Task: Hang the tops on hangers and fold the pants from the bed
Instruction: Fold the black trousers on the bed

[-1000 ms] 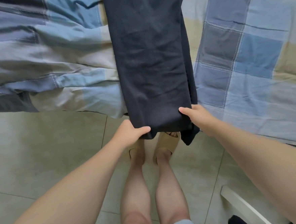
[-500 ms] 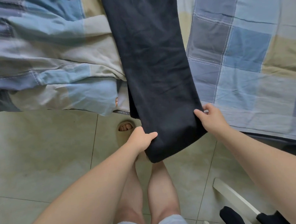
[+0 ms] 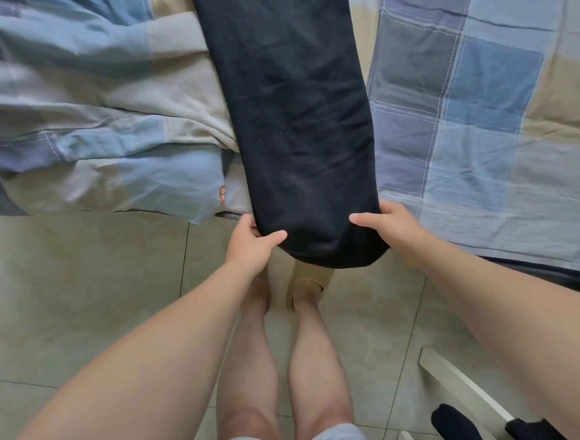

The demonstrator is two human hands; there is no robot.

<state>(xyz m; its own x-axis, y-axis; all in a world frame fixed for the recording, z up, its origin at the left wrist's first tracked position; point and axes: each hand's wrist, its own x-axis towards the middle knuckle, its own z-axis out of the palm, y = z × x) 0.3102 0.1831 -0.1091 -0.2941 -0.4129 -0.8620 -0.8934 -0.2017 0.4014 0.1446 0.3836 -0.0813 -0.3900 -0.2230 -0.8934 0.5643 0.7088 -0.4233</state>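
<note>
Pants [image 3: 295,116] lie lengthwise on bed [image 3: 479,103], near end overhanging edge. Your left hand [image 3: 249,243] and right hand [image 3: 396,233] pinch its corners. Soft, limp, light cloth: grip corners, keep taut.

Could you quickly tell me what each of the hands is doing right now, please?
Left hand: closed, pinching the near left edge of the dark pants.
Right hand: closed, gripping the near right edge of the same pants.
</note>
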